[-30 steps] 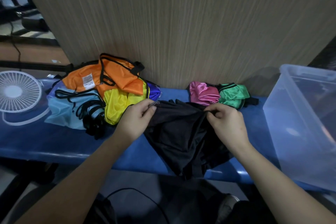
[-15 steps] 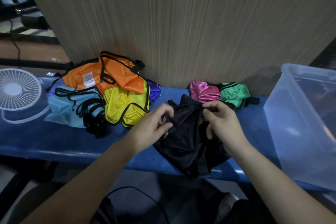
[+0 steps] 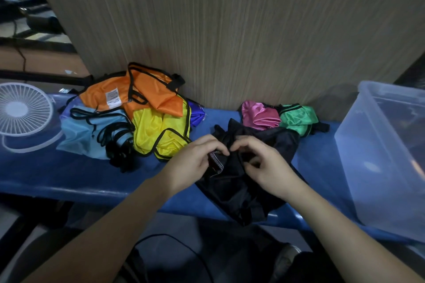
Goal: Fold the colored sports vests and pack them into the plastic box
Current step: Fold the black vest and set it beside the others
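Sitting at the left end of the blue table is a white fan, then a heap of orange, light-blue and yellow vests. The left hand and right hand, close together, both pinch the bunched black vest, which hangs over the table's near edge. Behind lie pink and green folded vests. The plastic box stands at the right end.

– What's behind the bench?
– A wood-grain panel, upright against the blue bench.
– And left?
– A white fan; dim floor beyond.
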A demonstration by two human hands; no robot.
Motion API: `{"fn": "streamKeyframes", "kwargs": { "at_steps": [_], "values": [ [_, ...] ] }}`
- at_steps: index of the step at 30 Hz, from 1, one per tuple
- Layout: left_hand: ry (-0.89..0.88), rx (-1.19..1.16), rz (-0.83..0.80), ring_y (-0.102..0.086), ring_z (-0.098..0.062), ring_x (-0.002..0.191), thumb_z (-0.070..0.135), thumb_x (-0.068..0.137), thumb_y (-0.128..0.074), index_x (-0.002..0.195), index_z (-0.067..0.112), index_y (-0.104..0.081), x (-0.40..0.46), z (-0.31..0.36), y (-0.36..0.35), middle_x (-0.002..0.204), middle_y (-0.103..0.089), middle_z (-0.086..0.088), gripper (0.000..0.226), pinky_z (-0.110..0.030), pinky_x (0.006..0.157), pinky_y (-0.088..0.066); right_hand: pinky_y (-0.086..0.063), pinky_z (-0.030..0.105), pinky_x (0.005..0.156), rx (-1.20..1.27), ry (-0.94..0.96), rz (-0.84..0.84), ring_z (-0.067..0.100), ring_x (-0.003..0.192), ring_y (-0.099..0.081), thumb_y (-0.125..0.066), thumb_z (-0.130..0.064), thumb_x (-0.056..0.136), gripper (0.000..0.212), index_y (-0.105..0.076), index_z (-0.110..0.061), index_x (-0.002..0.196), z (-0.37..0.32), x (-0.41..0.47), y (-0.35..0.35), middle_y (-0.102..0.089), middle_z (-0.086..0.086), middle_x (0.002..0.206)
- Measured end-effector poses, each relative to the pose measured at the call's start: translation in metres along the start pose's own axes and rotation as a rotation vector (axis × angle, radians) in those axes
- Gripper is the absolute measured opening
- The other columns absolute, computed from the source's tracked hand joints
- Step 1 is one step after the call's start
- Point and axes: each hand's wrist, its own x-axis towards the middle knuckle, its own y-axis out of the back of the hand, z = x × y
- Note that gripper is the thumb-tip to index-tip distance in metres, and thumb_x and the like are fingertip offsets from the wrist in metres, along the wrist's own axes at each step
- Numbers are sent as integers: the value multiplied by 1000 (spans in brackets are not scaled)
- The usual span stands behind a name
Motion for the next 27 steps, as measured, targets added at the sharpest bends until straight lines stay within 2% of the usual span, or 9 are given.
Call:
{"fn": "streamKeyframes", "kwargs": {
  "at_steps": [1, 3, 6, 9, 12, 15, 19, 24, 27],
  "values": [
    [-6, 7, 6, -56, 1, 88, -16, 84, -49, 113, 24, -65, 0, -1, -1, 109, -50, 22, 51, -19, 74, -47, -48, 19, 81, -68, 30, -21, 4, 126, -52, -54, 20, 71, 68, -65, -31, 113, -1, 0, -2, -54, -17, 129],
    [8, 1, 9, -60, -8, 93, -11, 86, -54, 113, 24, -63, 0, -3, -2, 110, -51, 20, 45, -33, 79, -53, -42, 15, 97, -152, 71, -57, 4, 135, -44, -58, 19, 70, 70, -68, -29, 118, 2, -1, -4, -47, -8, 140],
    [49, -28, 29, -61, -15, 89, -11, 83, -55, 104, 29, -62, 0, -3, 1, 106, -53, 17, 45, -42, 78, -53, -41, 27, 110, -236, 113, -69, 11, 131, -51, -68, 9, 76, 58, -68, -37, 110, 9, 1, -6, -43, -7, 144],
    [53, -41, 67, -60, -14, 84, -10, 80, -56, 97, 28, -63, 0, -1, 6, 101, -55, 14, 42, -41, 73, -51, -46, 40, 104, -258, 117, -20, 10, 127, -54, -69, -13, 82, 30, -68, -36, 102, 7, 0, -6, -48, -8, 139],
    [64, -52, 106, -60, -9, 87, -5, 84, -62, 95, 24, -64, 0, 1, 12, 100, -56, 13, 31, -28, 70, -50, -52, 39, 88, -234, 102, 98, 14, 107, -62, -65, -33, 84, 13, -68, -31, 97, 0, 0, -2, -54, -13, 123],
    [62, -58, 160, -59, -4, 91, 1, 89, -65, 92, 20, -65, 1, 2, 19, 99, -55, 13, 19, -12, 71, -45, -46, 29, 71, -190, 111, 240, 13, 89, -59, -75, -23, 86, 10, -71, -23, 96, -1, 2, 7, -52, -11, 101],
    [33, -14, 215, -56, -7, 100, 19, 89, -66, 88, 18, -64, 2, 1, 22, 108, -47, 12, 3, -15, 81, -45, -46, 30, 70, -232, 110, 351, 15, 82, -53, -78, -16, 83, 12, -70, -18, 91, -4, 2, 16, -46, -6, 93],
    [-45, 55, 281, -53, -13, 119, 30, 89, -60, 76, 17, -48, 6, 15, 30, 122, -56, 11, 22, -27, 93, -42, -44, 30, 87, -90, 202, 303, 19, 98, -59, -66, -1, 78, 17, -50, -5, 73, -16, 0, 24, -62, 1, 101],
    [-66, -27, 306, -59, -11, 102, 19, 91, -65, 73, 15, -47, 8, 28, 37, 104, -66, 10, 26, -28, 86, -43, -43, 27, 74, 144, 99, 312, 13, 79, -57, -61, 1, 80, 24, -43, -8, 67, -26, -2, 32, -63, -6, 80]
  ]
}}
